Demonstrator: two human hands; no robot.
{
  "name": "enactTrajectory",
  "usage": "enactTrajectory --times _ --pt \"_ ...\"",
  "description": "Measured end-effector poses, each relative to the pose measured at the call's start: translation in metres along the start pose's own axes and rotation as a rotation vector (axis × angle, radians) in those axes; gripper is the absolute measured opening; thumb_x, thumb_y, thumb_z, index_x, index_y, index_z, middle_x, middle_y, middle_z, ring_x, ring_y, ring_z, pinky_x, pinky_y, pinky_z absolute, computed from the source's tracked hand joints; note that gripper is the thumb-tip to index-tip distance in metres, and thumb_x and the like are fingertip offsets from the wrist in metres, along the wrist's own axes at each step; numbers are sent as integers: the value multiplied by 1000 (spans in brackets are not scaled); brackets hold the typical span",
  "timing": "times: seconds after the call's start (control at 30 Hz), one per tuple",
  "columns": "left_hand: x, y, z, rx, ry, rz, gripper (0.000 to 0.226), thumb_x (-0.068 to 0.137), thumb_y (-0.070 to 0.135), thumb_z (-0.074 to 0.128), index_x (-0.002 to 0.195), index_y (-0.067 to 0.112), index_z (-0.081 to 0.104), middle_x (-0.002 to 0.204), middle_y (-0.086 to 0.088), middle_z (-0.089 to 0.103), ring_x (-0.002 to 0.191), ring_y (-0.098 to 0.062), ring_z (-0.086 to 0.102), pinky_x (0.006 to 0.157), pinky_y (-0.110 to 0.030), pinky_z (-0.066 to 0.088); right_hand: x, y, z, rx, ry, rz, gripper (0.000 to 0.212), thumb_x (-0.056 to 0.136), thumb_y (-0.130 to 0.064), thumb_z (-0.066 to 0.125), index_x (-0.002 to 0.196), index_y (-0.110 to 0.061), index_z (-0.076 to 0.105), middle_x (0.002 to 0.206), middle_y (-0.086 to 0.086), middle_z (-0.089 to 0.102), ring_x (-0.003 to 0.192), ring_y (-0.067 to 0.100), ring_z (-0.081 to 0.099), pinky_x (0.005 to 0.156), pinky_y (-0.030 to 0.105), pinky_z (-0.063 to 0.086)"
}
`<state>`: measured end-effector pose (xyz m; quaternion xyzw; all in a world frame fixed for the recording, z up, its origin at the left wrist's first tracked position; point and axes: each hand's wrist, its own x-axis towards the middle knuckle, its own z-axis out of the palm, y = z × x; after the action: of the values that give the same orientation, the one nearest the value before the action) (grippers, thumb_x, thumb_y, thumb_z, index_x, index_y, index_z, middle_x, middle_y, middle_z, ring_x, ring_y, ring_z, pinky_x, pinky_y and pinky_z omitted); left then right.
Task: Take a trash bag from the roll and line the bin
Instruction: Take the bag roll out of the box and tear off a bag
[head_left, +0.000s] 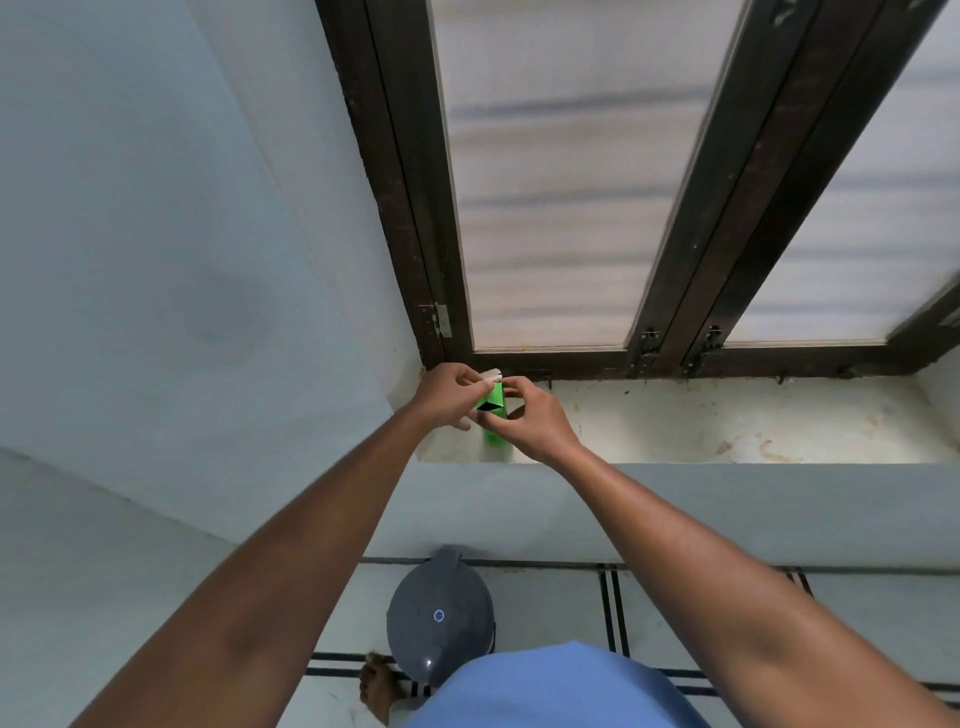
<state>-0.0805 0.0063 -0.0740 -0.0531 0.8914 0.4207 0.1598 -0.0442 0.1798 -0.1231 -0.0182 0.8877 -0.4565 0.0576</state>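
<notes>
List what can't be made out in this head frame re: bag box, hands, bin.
- Green box, head view: the right hand and left hand cover most of it; the dark opening shows, but no roll is visible inside.
- White piece at the left hand's fingertips: too small to identify.
- Grey bin: lid closed, inside hidden; lower edge covered by the blue shirt.

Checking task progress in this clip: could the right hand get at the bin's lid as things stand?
Probably not right away. The right hand and left hand both grip the green box up on the window sill, while the grey bin stands closed on the floor below.
</notes>
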Motion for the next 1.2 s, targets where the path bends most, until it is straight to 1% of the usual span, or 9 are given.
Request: enactTrajectory --times 0.1,0.27,0.43,0.53,0.63,0.77,0.97,1.07,1.2 --pt "2 -5 -2 -143 -23 -90 25 106 17 63 127 10 74 125 -14 74 94 -25 80 81 -40 70 3 2 -2 21 52 23 68 91 -66 81 146 -30 63 140 -7 74 107 15 74 93 41 64" --pt "4 -7 0 -167 -22 -141 44 100 50 74 119 10 72 112 -9 75 90 -27 82 83 -42 70 7 1 -4 34 49 6 69 92 -56 86 148 -26 60 139 -5 73 95 5 71 87 30 60" --pt "11 -5 2 -198 -19 -197 23 102 29 71 110 7 73 114 -16 76 90 -31 83 92 -49 68 12 3 -4 42 28 -7 69 87 -53 91 144 -29 62 133 -6 75 90 1 72 83 29 63" --pt "13 -3 -1 -245 -34 -221 30 106 24 60 117 -1 72 123 -24 76 99 -36 82 93 -50 68 12 4 -6 63 15 -5 71 82 -54 95 142 -32 63 130 -10 75 94 5 74 88 35 65" --pt "12 -4 -2 -252 -75 -174 29 106 13 66 131 -1 71 138 -22 71 118 -36 74 94 -42 67 14 4 -9 101 -2 2 68 82 -55 95 139 -35 64 123 -16 72 96 5 72 87 34 63" --pt "11 -12 -2 -279 -102 -213 34 99 -11 64 127 7 72 138 -19 65 122 -36 71 102 -47 64 18 7 -11 105 29 6 52 91 -52 88 136 -34 68 117 -18 74 96 4 73 84 33 60" --pt "7 -25 7 -356 -97 -138 18 102 -3 68 117 9 69 132 -26 70 116 -36 76 99 -42 66 25 14 -5 278 145 62 27 109 -37 65 136 -36 63 110 -12 71 104 14 74 83 52 70" --pt "5 -29 10 -296 -79 -109 15 103 8 72 118 10 70 124 -23 75 109 -31 78 98 -46 66 26 22 1 267 166 73 13 107 -42 67 116 -37 76 107 -15 77 102 14 77 87 51 69" --pt "1 -31 12 -236 -50 -92 22 103 21 75 121 10 72 119 -18 76 102 -25 75 89 -41 67 12 16 -3 219 84 61 44 93 -54 75 132 -33 78 129 -12 76 107 4 71 92 31 60"
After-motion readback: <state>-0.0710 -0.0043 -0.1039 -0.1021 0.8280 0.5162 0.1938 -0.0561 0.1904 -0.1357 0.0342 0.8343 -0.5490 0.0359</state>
